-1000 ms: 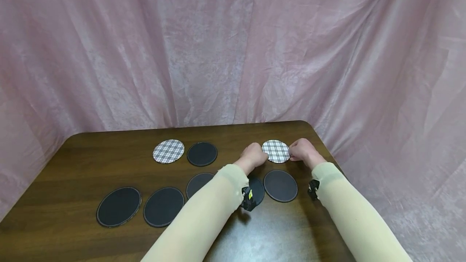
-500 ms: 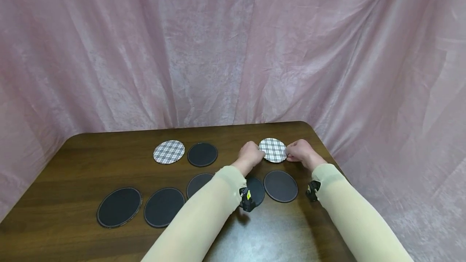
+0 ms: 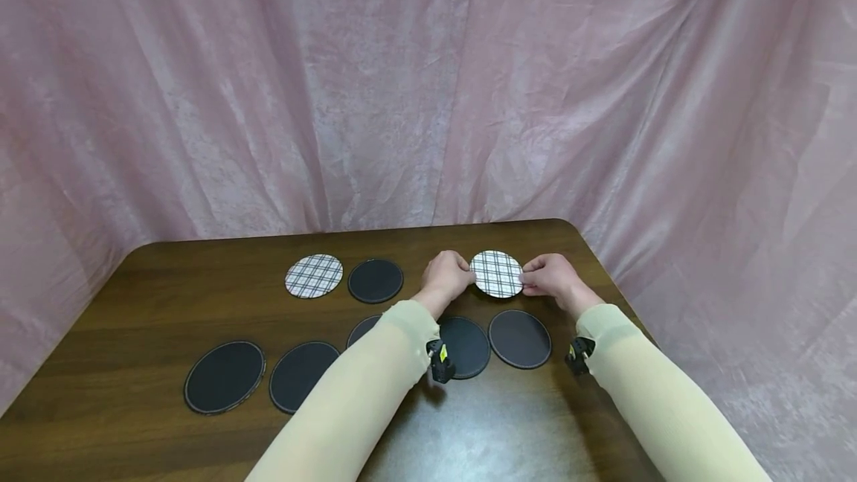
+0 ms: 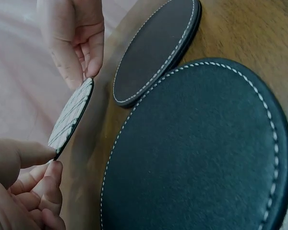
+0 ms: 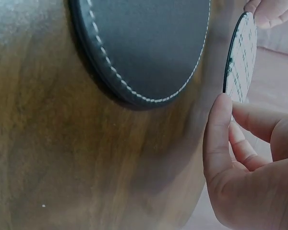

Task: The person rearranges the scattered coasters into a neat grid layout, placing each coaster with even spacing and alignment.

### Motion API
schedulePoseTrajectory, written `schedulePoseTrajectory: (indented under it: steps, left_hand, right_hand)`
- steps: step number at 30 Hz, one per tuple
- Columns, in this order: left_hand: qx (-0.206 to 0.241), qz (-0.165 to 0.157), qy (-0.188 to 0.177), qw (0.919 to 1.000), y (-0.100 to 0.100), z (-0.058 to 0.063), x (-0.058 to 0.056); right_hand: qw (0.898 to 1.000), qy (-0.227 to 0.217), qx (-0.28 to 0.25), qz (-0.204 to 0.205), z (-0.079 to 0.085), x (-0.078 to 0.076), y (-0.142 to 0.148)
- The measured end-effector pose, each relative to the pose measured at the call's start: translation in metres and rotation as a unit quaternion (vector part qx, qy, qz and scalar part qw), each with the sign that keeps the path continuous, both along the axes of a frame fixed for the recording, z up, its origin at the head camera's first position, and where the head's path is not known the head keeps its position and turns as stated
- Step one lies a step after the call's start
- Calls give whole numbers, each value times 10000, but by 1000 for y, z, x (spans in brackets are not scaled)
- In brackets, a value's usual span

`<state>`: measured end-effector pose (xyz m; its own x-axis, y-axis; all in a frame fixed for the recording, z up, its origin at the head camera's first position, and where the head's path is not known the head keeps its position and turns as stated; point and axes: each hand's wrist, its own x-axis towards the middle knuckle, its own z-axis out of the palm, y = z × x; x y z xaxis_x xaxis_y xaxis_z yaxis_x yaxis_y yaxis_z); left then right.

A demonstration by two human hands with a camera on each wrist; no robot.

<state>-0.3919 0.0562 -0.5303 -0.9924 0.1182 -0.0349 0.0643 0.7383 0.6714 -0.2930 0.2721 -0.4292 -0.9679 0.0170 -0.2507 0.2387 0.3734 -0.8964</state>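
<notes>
Between my two hands is a round coaster point(image 3: 497, 274) with a white plaid face and a dark edge. My left hand point(image 3: 445, 274) pinches its left rim between thumb and fingers, and my right hand point(image 3: 553, 278) pinches the opposite rim. In the left wrist view the plaid coaster point(image 4: 71, 115) is seen nearly edge-on, raised off the wood. The right wrist view shows thumb and forefinger of the right hand point(image 5: 249, 163) meeting at its rim. Just nearer to me lie two dark stitched coasters point(image 3: 519, 339), point(image 3: 463, 348) side by side.
Another plaid coaster point(image 3: 314, 276) lies at the back left beside a dark coaster point(image 3: 376, 280). Further dark coasters point(image 3: 225, 377) lie in the front left, one partly behind my left sleeve point(image 3: 348, 393). A pink curtain point(image 3: 375, 80) hangs behind the wooden table point(image 3: 134, 318).
The plaid coaster and both hands have shifted slightly left, and the coaster has risen off the table. The left forearm now uncovers more of the dark coaster beside it.
</notes>
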Motion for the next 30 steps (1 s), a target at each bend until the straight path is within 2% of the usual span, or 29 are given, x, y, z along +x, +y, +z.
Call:
schedulePoseTrajectory:
  steps: [6, 7, 8, 13, 14, 15, 30]
  left_hand:
    - [-18, -112, -92, 9999, -6, 4, 7]
    - [-40, -122, -95, 9999, -7, 5, 10]
    - [-102, -105, -59, 9999, -8, 12, 18]
    - [-216, -171, -60, 9996, -9, 14, 25]
    - [-236, -185, -63, 9995, -10, 12, 25]
    - [-228, -223, -108, 9994, -9, 5, 19]
    - [-398, -239, -217, 9987, -11, -3, 18]
  right_hand:
    - [9999, -49, 128, 16, 0, 3, -3]
    - [9999, -46, 165, 22, 0, 4, -3]
    - [9998, -39, 191, 39, -1, 4, -3]
    - [9996, -3, 282, 67, -5, 6, -3]
    - [9995, 3, 290, 84, -6, 6, -3]
    - [9995, 9, 314, 90, -6, 6, -4]
    - [9987, 141, 452, 165, -14, 7, -4]
